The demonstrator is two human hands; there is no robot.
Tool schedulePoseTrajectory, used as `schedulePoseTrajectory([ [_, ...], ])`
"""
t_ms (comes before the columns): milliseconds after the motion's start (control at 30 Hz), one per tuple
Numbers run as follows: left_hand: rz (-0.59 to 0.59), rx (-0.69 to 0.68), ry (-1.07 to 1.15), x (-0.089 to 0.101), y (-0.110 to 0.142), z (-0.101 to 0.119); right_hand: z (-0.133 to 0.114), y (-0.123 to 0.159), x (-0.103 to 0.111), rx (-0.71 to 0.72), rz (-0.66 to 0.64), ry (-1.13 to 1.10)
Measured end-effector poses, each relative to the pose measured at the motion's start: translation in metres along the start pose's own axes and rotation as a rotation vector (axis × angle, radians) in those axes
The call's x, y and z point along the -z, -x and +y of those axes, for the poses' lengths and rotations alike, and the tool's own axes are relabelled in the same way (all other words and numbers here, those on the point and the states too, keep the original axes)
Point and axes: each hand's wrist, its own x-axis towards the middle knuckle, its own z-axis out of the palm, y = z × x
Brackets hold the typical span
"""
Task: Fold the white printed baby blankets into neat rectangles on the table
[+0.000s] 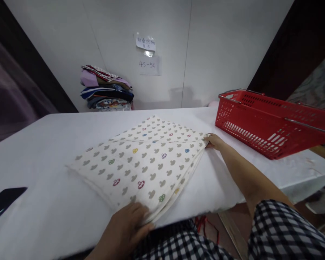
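In the head view there is one cloth (143, 159), two bare hands, one basket (251, 122), one flat black device (5, 202), two paper notes and one stack of folded textiles (106, 88). The cloth lies on the surface (51, 144) between the hands, spread as a rough diamond with a crease across it and more than one layer showing along its right edge. The right grip (209, 140) is closed in a pinch on the cloth's right corner. The left grip (144, 218) is at the near corner, fingers over the fabric and thumb by the edge; blurred, so I cannot tell how tightly it is closed.

The cloth is soft, off-white fabric printed with small mushrooms, mostly grey, some red, purple, blue, green or yellow. The basket is red perforated plastic with thin metal handles (311, 127). The sleeve (284, 227) is black-and-white check.

The upper note (145, 42) bears handwritten Chinese characters, too small to read fully; the lower note (150, 65) reads "45-50".
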Motion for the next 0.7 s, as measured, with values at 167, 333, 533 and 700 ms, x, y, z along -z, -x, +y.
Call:
schedulePoseTrajectory([
  [167, -0.097, 0.132, 0.021, 0.019, -0.042, 0.019, 0.005, 0.018, -0.002, 0.005, -0.062, -0.066],
  [333, -0.16, 0.105, -0.047, 0.007, -0.099, 0.042, 0.014, 0.041, -0.012, 0.039, -0.12, -0.113],
  [533, -0.204, 0.256, -0.103, -0.013, -0.123, 0.044, 0.02, 0.064, -0.025, 0.177, -0.169, -0.125],
  [700, -0.197, 0.26, -0.157, -0.015, -0.121, 0.049, 0.022, 0.065, -0.027, 0.157, -0.262, -0.09],
])
